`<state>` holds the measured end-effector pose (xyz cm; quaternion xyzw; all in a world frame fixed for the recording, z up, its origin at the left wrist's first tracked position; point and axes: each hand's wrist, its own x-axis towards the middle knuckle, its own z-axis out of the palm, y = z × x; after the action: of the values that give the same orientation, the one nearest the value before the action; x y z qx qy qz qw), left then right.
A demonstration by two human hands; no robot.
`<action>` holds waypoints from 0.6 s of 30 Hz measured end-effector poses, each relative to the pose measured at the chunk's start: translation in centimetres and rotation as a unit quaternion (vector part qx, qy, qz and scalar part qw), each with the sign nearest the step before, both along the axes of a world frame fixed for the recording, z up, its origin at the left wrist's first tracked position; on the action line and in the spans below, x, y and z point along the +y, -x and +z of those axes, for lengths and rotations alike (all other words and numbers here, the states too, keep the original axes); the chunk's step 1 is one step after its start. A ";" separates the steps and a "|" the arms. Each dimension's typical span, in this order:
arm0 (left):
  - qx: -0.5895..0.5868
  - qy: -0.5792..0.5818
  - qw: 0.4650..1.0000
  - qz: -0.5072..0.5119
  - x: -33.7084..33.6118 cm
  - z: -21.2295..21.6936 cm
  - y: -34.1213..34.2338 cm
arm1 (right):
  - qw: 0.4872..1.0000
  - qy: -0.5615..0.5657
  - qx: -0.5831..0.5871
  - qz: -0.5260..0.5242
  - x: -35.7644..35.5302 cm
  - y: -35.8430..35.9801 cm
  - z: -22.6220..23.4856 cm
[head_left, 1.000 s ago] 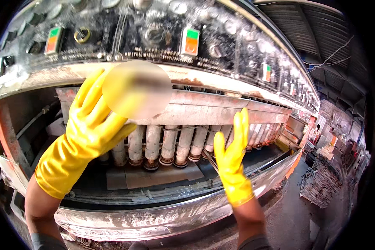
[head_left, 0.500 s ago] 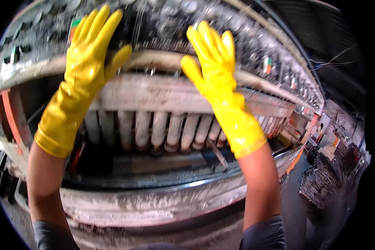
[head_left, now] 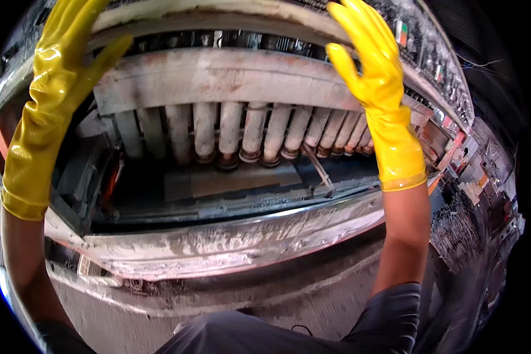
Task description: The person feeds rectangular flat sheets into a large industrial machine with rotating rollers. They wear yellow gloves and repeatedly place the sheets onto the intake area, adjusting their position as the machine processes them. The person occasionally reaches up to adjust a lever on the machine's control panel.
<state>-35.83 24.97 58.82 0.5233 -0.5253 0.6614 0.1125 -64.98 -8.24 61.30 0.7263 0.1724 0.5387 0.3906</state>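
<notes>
Both arms are raised and spread apart in front of a large machine, each hand in a long yellow rubber glove. My left hand [head_left: 65, 62] is at the upper left with its fingers stretched, their tips near the top edge of the picture. At the upper right, my right hand [head_left: 374, 68] also has its fingers extended and the thumb apart. Neither glove holds anything visible. The hands appear in front of the machine's pale curved rail [head_left: 218, 13]; whether they touch it I cannot tell. Below the rail runs a worn whitish panel [head_left: 224, 76].
Several thick vertical pipes [head_left: 230, 127] hang under the panel above a dark trough. A thin bar [head_left: 318, 168] slants over its whitish front wall [head_left: 242, 251]. Grey floor [head_left: 218, 307] lies before my knees; a stack of thin pieces [head_left: 457, 236] stands at the right.
My hands have spread farther apart, the left one leftward and the right one rightward. The view has tilted lower, showing more floor and my lap. Both hands stay open.
</notes>
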 end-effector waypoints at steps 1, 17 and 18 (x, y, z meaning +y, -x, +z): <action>-0.010 0.001 1.000 -0.007 0.1 1.1 1.3 | 0.998 -0.036 -0.056 0.001 -1.2 2.2 0.6; -0.086 0.042 0.972 -0.216 -16.8 4.6 6.8 | 0.921 -0.318 -0.220 0.039 -10.1 6.0 -1.9; -0.099 0.091 0.958 -0.255 -19.6 3.7 7.0 | 0.921 -0.333 -0.201 0.026 -12.8 8.0 -1.6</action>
<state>-42.87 5.42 62.54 0.2917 -0.5873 0.7044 0.2716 -72.96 -20.99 59.71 0.6858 -0.0802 0.7100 0.1387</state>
